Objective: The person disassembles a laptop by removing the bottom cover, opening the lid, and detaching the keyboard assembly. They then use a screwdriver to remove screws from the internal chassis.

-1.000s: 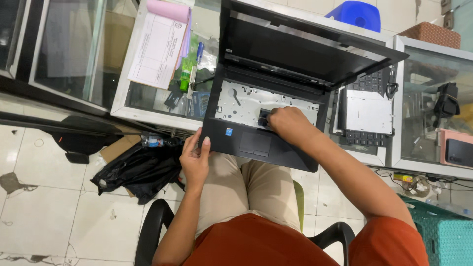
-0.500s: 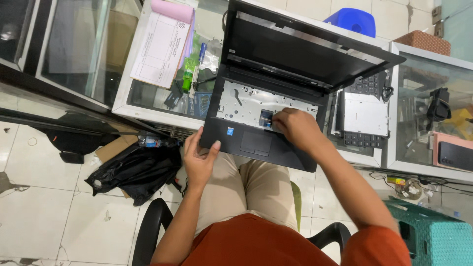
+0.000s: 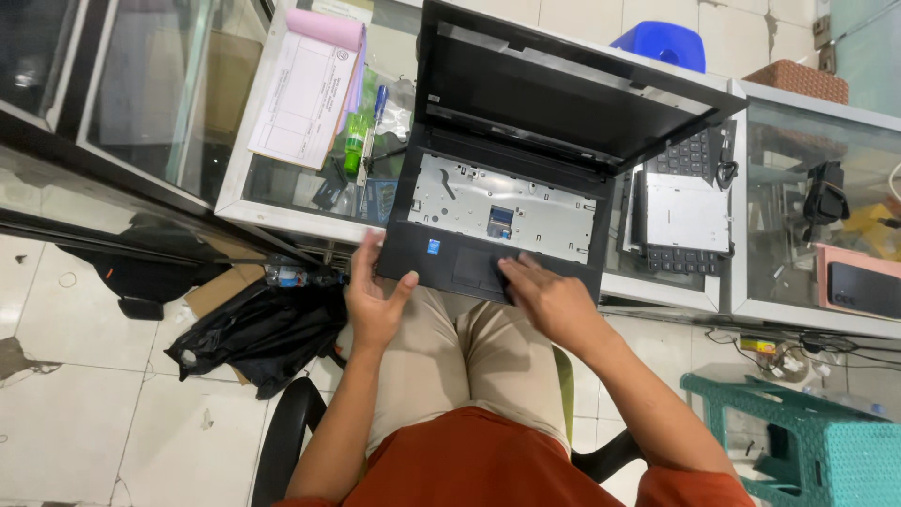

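You are facing one open black laptop with its keyboard removed, and one loose keyboard is lying beside it. You are using two hands: left hand, right hand. One pink-topped paper pad, one blue stool and one teal stool are showing.

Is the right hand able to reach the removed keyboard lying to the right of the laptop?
Probably yes. The right hand rests on the laptop palm rest, and the removed keyboard lies just beyond the laptop's right edge on the glass counter; nothing visible blocks the way.
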